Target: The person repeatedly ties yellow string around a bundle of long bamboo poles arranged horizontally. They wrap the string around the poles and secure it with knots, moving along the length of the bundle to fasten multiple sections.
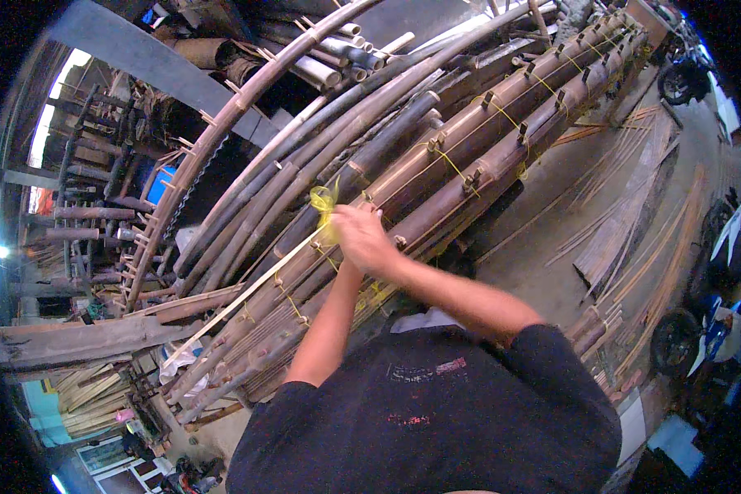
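Both my arms reach forward to a long bundle of dark bamboo poles (469,156) bound at intervals with yellow string. My right hand (364,237) is closed over the poles, right beside a loose knot of yellow string (324,202). My left forearm (325,329) runs up under it, and the left hand itself is hidden beneath the right hand. A thin pale bamboo strip (239,300) runs from the hands down to the lower left along the bundle.
Loose bamboo slats (626,230) lie on the concrete floor to the right. Motorbikes stand at the far right (700,337) and upper right (682,78). Cut bamboo tubes (329,62) are stacked behind, and a wooden beam (74,339) lies at the left.
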Motion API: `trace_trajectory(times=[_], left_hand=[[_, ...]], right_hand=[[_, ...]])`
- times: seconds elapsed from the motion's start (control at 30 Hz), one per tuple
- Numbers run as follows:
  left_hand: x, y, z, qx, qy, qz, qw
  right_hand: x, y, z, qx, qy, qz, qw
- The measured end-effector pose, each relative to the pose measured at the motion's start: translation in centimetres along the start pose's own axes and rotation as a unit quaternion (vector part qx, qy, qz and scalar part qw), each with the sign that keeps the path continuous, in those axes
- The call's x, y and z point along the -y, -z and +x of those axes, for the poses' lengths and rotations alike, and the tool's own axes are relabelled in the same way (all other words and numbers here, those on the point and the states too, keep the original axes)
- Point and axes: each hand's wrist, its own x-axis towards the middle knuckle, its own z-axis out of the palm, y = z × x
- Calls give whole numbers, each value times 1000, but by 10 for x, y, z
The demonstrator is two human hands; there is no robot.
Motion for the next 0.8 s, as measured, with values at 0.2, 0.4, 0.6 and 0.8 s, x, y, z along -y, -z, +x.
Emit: trace_trajectory(times=[0.2, 0.4, 0.6, 0.8], left_hand=[[-74, 66, 14, 65, 19, -105, 992], [-57, 57, 6, 6, 20, -113, 993], [-96, 82, 29, -51, -17, -258, 965], [-43, 64, 122, -165, 21, -133, 977]], right_hand=[[-62, 77, 72, 91, -4, -522, 848], [29, 91, -3, 327, -73, -101, 937], [-91, 77, -112, 205, 35, -272, 940], [-75, 74, -113, 318, -30, -502, 803]])
